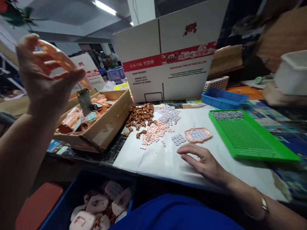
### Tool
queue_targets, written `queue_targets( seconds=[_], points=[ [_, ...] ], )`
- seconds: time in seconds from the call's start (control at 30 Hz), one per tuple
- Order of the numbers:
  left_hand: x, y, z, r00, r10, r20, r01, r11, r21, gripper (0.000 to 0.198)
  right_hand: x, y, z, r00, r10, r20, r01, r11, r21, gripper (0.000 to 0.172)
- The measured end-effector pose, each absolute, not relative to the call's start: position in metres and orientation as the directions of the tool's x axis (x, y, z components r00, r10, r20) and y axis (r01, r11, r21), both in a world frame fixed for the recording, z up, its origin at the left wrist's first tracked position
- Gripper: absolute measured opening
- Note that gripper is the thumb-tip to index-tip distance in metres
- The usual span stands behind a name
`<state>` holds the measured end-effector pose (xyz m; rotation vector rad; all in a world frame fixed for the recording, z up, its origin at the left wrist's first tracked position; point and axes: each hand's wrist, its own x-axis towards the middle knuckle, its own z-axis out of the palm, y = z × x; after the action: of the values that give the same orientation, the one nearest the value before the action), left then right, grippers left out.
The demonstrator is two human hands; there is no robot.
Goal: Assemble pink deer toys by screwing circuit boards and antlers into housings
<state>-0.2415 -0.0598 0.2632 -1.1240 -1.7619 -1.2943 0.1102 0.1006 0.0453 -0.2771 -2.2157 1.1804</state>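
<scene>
Raised at the upper left, my left hand (46, 75) is closed around a curved, translucent orange plastic piece (57, 54). Below it stands a cardboard box (107, 118) with pinkish-orange plastic parts (102, 99) inside. My right hand (203, 161) hovers low over the white work surface (153, 163), fingers curved, thumb apart, nothing visible in them. Just beyond its fingertips are a pink-edged plastic frame (206, 138) with pale lilac button pieces in its middle and a small block of similar pieces (178, 139).
Brown bone-shaped parts (140, 116), pink discs (153, 132) and lilac buttons (169, 115) lie in piles. A green tray (254, 143) and blue tray (223, 98) stand right. A white carton (168, 57) rises behind. Below left, a blue bin (62, 207) holds pink casings (97, 204).
</scene>
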Motion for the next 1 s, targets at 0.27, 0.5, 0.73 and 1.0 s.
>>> queue_targets(
  seconds=[0.27, 0.5, 0.73, 1.0],
  points=[
    [-0.091, -0.009, 0.195, -0.295, 0.642, 0.707, 0.790, -0.252, 0.559, 0.076, 0.082, 0.092, 0.059, -0.887, 0.459, 0.048, -0.212, -0.313, -0.926, 0.062],
    [-0.060, 0.025, 0.126, -0.323, 0.768, 0.553, 0.614, -0.275, 0.740, 0.080, 0.133, 0.097, 0.038, -0.833, 0.552, -0.035, -0.161, -0.303, -0.939, 0.041],
    [-0.037, 0.052, 0.080, -0.316, 0.942, 0.115, 0.546, 0.081, 0.834, 0.102, 0.190, 0.094, 0.006, -0.636, 0.501, 0.587, 0.144, 0.825, -0.547, 0.033],
    [-0.026, 0.089, 0.047, -0.039, 0.998, -0.058, 0.926, 0.058, 0.372, 0.078, 0.216, 0.091, -0.013, -0.815, 0.289, 0.502, 0.196, 0.953, -0.231, 0.044]
  ],
)
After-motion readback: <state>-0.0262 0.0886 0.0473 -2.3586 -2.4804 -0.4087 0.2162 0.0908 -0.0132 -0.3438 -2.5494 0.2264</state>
